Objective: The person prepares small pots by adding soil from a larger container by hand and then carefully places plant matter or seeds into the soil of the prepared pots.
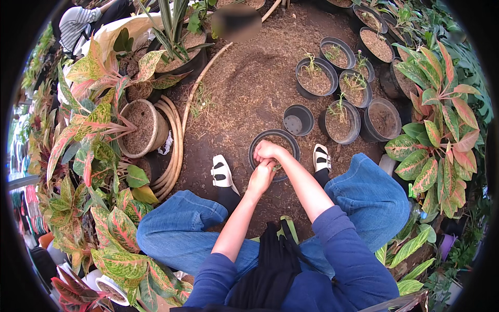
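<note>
Both of my hands meet over a black plastic pot [295, 145] that holds brown soil mix and stands on the ground between my feet. My left hand [262, 176] is low over the pot's near left part, its fingertips pinched beside a small bit of green plant [277, 168]. Touching or nearly touching it, my right hand [269, 151] is curled above the middle of the pot; what lies inside its fingers is hidden. Just beyond, to the right, is a smaller black pot [298, 119] with no soil heaped in it.
Black pots with seedlings [316, 78] cluster at the upper right, beside a soil-filled pot [383, 119]. A coiled hose [180, 136] and a round tan pot [143, 128] lie left. Loose soil mix [249, 78] covers the ground ahead. Another person [78, 25] is at the upper left.
</note>
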A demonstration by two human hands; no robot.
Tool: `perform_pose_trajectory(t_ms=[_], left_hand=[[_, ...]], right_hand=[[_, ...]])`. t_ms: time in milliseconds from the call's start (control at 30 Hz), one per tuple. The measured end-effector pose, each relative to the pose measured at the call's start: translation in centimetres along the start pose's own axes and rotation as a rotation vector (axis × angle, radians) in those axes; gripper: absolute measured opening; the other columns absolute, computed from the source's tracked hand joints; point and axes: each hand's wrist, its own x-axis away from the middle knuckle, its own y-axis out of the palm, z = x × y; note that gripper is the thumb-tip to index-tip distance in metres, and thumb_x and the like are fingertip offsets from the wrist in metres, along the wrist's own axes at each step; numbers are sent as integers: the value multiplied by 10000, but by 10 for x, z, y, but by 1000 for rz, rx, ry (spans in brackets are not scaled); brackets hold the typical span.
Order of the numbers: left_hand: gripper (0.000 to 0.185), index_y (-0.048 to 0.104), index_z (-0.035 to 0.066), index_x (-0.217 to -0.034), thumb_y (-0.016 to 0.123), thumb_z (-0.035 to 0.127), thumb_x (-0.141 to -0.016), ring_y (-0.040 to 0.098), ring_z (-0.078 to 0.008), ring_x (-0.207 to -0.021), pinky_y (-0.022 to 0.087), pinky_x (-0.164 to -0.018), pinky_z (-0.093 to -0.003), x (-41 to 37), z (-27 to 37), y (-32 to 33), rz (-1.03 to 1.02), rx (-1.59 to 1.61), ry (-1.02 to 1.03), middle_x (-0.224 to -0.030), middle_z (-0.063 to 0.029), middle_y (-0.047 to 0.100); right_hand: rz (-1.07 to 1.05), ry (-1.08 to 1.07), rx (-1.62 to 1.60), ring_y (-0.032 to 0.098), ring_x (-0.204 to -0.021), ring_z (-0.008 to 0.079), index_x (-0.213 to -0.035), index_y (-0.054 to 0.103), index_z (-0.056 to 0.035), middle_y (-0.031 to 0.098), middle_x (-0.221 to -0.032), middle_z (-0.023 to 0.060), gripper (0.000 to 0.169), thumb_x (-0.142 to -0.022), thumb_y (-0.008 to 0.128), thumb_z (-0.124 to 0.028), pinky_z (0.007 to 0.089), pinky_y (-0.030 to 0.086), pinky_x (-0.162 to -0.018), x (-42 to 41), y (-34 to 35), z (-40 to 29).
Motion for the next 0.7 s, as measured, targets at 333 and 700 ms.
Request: perform_pose_trajectory(t_ms=[333, 700], left_hand=[[240, 553, 13, -932, 587, -3, -695, 548, -316, -894, 459, -766, -380, -2, -5, -1, 25, 46, 31, -962, -135, 520], [232, 549, 20, -930, 583, 0, -702, 549, -321, -877, 459, -756, -381, -3, 0, -3, 46, 49, 55, -947, -138, 515]], right_hand=[[255, -84, -420, 558, -623, 142, -855, 582, 30, 596, -748, 91, 265, -705, 363, 13, 261, 458, -552, -1, -9, 22], [170, -98, -578, 583, -692, 167, -977, 544, 55, 610, -828, 140, 286, -757, 374, -9, 269, 472, -593, -3, -2, 23]])
